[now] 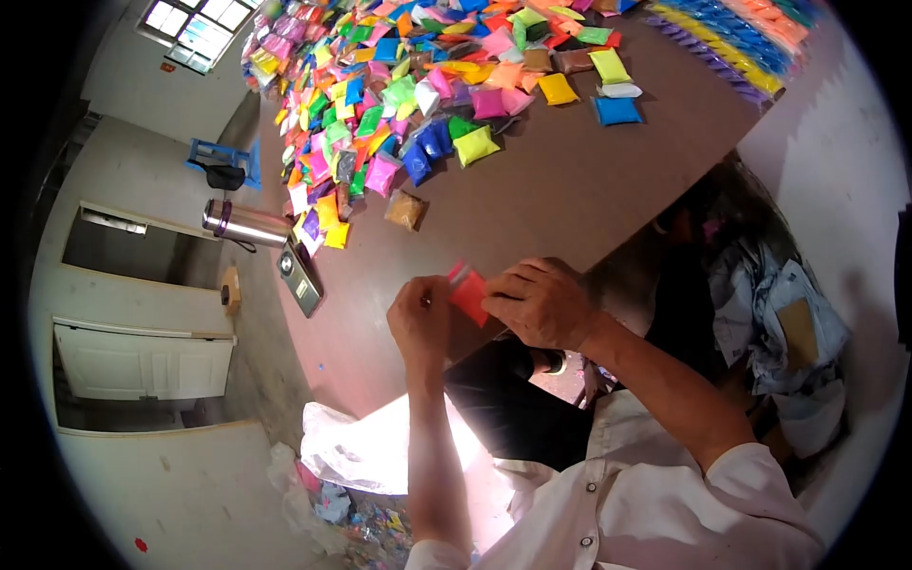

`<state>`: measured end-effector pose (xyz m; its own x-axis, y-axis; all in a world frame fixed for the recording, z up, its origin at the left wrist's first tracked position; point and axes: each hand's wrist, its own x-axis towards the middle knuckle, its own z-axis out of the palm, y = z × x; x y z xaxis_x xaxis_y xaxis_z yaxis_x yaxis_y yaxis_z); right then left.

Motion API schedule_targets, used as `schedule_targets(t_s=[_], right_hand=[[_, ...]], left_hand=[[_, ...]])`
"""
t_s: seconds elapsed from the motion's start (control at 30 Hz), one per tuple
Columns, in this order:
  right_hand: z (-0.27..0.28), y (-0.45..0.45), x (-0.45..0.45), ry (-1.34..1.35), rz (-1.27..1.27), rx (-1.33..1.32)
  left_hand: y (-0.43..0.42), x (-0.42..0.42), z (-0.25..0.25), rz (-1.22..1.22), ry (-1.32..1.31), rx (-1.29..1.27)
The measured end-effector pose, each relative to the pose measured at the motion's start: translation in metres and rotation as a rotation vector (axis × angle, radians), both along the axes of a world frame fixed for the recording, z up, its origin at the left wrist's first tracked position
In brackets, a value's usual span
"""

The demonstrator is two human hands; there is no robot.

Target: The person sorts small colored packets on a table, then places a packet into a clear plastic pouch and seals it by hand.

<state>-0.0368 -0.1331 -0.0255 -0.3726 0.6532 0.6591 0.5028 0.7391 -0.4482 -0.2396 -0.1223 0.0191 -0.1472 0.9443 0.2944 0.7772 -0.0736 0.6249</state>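
A small red packet with a pale strip near its top end is held over the near edge of the brown table. My right hand pinches it from the right between thumb and fingers. Just left of the packet, my left hand is closed with curled fingers; whatever is between its fingertips is hidden. Beyond the hands, a brown packet lies apart on the table. A large heap of colourful packets spreads over the far part.
A steel flask lies by the table's left edge, beside a dark phone-like device. Rows of stacked packets occupy the far right corner. Crumpled bags and cardboard lie below on the right; a white plastic bag is at lower left.
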Motion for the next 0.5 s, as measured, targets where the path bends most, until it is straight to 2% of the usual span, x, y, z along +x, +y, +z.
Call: schedule_targets(t_s=[0.1,0.17,0.37,0.5], right_hand=[[-0.004,-0.001,-0.001,-0.017,-0.014,0.016],[-0.006,0.0,-0.002,-0.014,-0.007,0.02],[0.001,0.001,0.0,-0.001,-0.014,0.018],[-0.001,0.001,0.0,-0.013,-0.014,0.019]], left_hand=[[-0.015,0.017,0.001,-0.061,-0.029,0.051],[-0.018,0.024,0.007,-0.124,0.1,0.034],[0.011,-0.007,-0.012,-0.084,0.132,-0.006],[0.007,-0.013,-0.004,-0.027,0.065,-0.02]])
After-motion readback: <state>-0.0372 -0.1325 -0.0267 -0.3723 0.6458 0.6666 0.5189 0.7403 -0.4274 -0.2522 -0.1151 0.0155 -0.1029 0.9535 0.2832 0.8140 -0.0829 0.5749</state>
